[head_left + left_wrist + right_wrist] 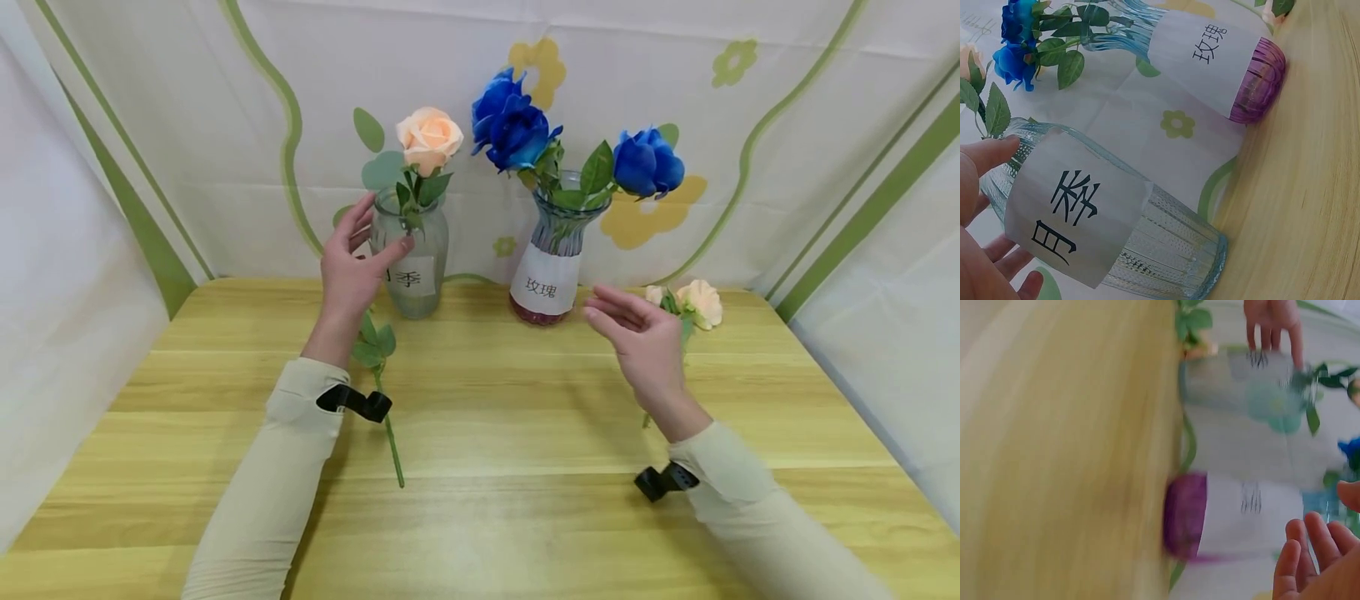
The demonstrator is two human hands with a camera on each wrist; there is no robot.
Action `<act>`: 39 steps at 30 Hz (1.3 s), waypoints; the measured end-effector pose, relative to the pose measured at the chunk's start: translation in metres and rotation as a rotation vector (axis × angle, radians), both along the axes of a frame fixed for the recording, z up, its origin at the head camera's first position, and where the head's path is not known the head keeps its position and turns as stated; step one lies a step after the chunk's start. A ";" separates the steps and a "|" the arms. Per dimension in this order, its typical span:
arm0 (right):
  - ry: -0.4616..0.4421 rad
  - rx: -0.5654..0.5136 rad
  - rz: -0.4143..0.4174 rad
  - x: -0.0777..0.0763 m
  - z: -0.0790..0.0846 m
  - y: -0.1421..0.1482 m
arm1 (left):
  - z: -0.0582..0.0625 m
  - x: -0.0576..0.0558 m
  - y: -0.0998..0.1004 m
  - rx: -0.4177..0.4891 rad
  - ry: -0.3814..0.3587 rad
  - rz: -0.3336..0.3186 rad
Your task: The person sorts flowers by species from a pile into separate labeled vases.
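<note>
My left hand (354, 262) holds the pale glass vase (1172, 234) around its upper side, thumb across the front near the neck and fingers along the left side. A peach rose (429, 139) stands in that vase, which has a white paper label (1079, 206). My right hand (647, 343), fingers loosely bent and holding nothing, is just right of the blue-and-purple glass vase (546, 279). That vase carries a white label and holds blue roses (648, 162). In the right wrist view the right hand (1325, 559) is apart from the vase.
A leafy green stem (386, 417) lies on the wooden table (480, 500) beside my left forearm; its upper end is hidden. Cream flowers (699, 303) lie behind my right hand. A patterned white cloth (465, 50) hangs behind the vases.
</note>
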State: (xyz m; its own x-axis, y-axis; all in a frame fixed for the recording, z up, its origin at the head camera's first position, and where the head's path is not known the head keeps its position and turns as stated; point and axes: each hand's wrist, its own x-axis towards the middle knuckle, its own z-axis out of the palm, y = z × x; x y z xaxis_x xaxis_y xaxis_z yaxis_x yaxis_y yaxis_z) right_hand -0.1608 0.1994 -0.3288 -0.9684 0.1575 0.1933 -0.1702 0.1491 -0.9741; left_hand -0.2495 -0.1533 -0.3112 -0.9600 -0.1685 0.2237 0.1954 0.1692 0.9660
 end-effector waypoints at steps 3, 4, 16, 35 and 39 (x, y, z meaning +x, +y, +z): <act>-0.044 -0.006 -0.024 0.008 -0.005 0.027 | -0.002 0.000 0.001 -0.009 -0.005 0.001; -0.058 -0.013 -0.032 0.010 -0.007 0.036 | -0.003 0.000 0.001 -0.011 -0.006 0.000; -0.113 -0.167 -0.127 0.028 -0.021 0.115 | -0.004 0.005 -0.002 -0.011 -0.022 0.017; -0.404 0.133 -0.078 0.023 -0.032 0.142 | -0.001 0.002 0.000 -0.011 0.000 0.019; -0.465 0.238 -0.047 0.022 -0.036 0.143 | 0.000 0.002 0.001 -0.010 -0.001 0.014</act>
State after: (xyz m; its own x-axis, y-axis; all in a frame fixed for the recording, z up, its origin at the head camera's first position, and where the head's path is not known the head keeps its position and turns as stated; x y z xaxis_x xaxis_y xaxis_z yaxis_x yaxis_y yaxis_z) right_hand -0.1387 0.3423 -0.3643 -0.9532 0.2071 -0.2201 0.2849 0.3725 -0.8832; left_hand -0.2478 -0.1524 -0.3108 -0.9577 -0.1801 0.2245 0.1920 0.1812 0.9645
